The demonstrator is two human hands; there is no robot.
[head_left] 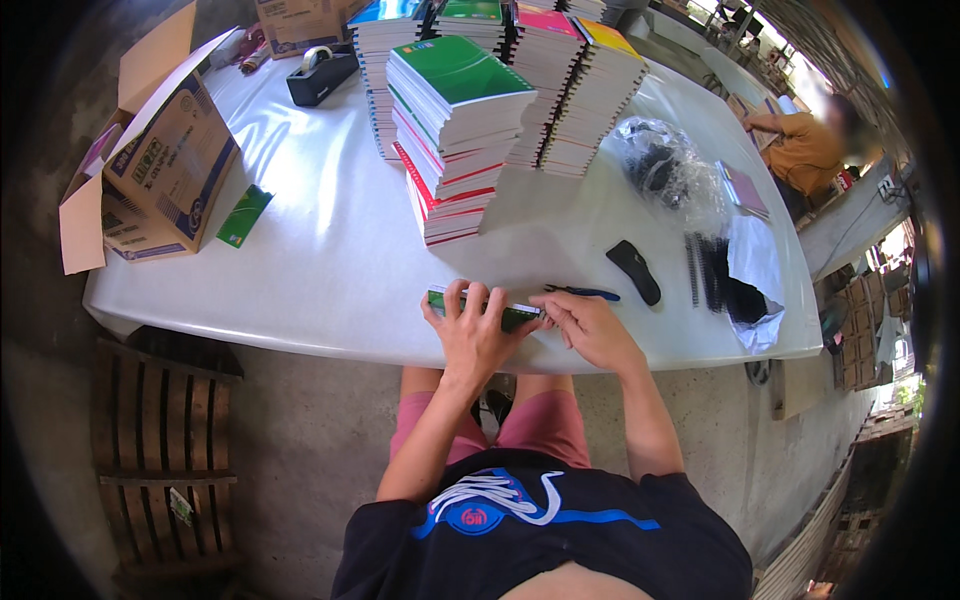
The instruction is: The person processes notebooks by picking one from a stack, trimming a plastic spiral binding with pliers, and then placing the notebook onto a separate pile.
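Note:
Near the table's front edge, my left hand is wrapped over a green-covered notebook, fingers over its far side. My right hand is closed at the notebook's right end, its fingertips pinched by the corner; what lies between them is too small to make out. Just beyond the right fingers lies a pair of dark blue-handled pliers. Farther off, a tall stack of spiral notebooks with a green cover on top stands in front of my hands.
Behind stand more notebook stacks. A cardboard box, green cover sheet and tape dispenser are at left. A black case-like object, clear plastic bag and black binding coils lie right. Another person sits far right.

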